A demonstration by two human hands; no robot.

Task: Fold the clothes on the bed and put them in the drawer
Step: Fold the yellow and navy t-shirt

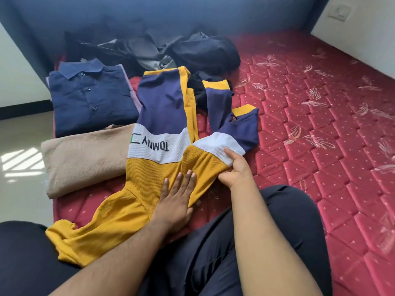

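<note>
The yellow, navy and white shirt (pixel 162 133) lies half folded near the left edge of the bed (pixel 320 146). The left hand (pixel 177 199) presses flat on its yellow part, fingers straight. The right hand (pixel 233 169) grasps a sleeve, fingers curled into the cloth. Beside it lie a folded navy shirt (pixel 89 99) and a beige garment (pixel 85 159); dark clothes (pixel 171 50) lie heaped by the headboard (pixel 149 16).

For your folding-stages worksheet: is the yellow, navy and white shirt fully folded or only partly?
Partly folded. The shirt is doubled lengthwise, its sleeves loose; the left hand presses it flat while the right hand grips the fold.
</note>
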